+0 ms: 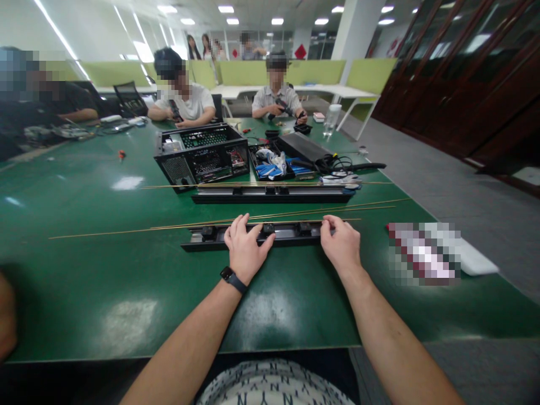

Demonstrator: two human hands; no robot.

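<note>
A person's left hand (244, 247) lies over the middle of a long, flat black rail (206, 236), fingers curled on its far edge and thumb on the near edge, gripping it. The right hand (341, 243) curls loosely over the rail's right end, fingertips touching it. The rail lies crosswise on a glossy green bench (105, 281), near its front edge. Thin brass-coloured rods (126, 229) lie just behind the rail. A second black rail (270, 194) lies further back. Behind that stands an open black metal computer case (202, 154) with perforated panels, its circuit boards showing inside. Beside it an open tray (295, 163) holds blue-and-white gloves (270, 163) and black cables. Other people sit at the bench's far side.
</note>
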